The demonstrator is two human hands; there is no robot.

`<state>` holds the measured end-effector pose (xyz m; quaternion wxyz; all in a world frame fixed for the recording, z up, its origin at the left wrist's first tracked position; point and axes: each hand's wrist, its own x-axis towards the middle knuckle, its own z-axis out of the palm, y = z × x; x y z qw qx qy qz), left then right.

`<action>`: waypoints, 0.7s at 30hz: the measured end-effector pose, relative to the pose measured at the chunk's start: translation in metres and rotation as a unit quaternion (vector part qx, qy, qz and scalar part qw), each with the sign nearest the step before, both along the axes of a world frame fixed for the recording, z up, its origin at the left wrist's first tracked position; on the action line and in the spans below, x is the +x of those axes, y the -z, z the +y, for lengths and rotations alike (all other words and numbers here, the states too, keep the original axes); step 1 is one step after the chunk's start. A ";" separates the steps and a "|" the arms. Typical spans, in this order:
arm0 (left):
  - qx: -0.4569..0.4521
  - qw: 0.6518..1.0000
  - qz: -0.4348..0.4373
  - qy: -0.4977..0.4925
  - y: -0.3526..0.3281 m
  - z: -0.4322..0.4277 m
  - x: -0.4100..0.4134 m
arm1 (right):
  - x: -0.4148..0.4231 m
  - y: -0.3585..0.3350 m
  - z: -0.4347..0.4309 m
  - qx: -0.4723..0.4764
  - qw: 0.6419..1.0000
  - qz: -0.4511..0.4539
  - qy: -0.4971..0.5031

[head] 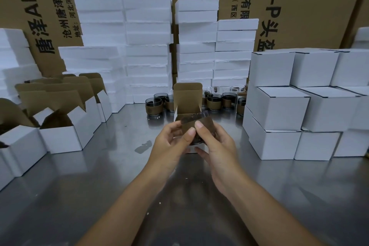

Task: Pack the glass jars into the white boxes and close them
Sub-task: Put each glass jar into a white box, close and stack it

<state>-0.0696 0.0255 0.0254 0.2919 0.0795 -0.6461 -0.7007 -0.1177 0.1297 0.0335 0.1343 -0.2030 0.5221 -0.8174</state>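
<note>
We see two bare hands meeting at the middle of a steel worktop [99,185]. The left hand [171,140] and the right hand [217,146] both grasp one glass jar [196,126], each with its thumb pressed on the near side and its fingers curled around the far side. The jar is clear glass with a brown band around it, and it sits tilted between the hands.

The jar is held at the near edge of an open white box [192,149], which stands on the worktop directly under and behind the hands. The box's brown-lined lid flap stands upright on its far side. We cannot tell whether the jar's base is already inside the box.

Just beyond the box, on both its left and right, a cluster of loose jars [214,101] stands on the worktop, each with the same brown band.

To the left, a row of open boxes [60,138] runs from near to far, their flaps raised and brown insides showing. To the right, closed white boxes [277,106] are stacked in tiers, touching one another.

A small dark smear [142,147] lies on the worktop just left of the hands.

At the far side, tall stacks of white foam slabs [147,26] rise behind the jars. Behind them stand large brown cartons [299,6] printed with black lettering.
</note>
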 end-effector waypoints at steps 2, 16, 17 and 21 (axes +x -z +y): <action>0.010 1.000 -0.006 -0.004 0.000 -0.002 -0.001 | 0.000 0.000 0.000 -0.009 1.000 0.007 -0.012; 0.131 0.985 0.017 0.111 -0.008 -0.009 0.004 | -0.003 0.009 -0.004 0.036 0.990 0.136 0.010; 0.131 0.984 0.021 0.115 -0.008 -0.010 0.004 | -0.003 0.009 -0.005 0.040 0.988 0.150 0.019; 0.147 0.980 0.032 0.133 -0.007 -0.011 0.005 | -0.004 0.012 -0.005 0.057 0.982 0.175 0.038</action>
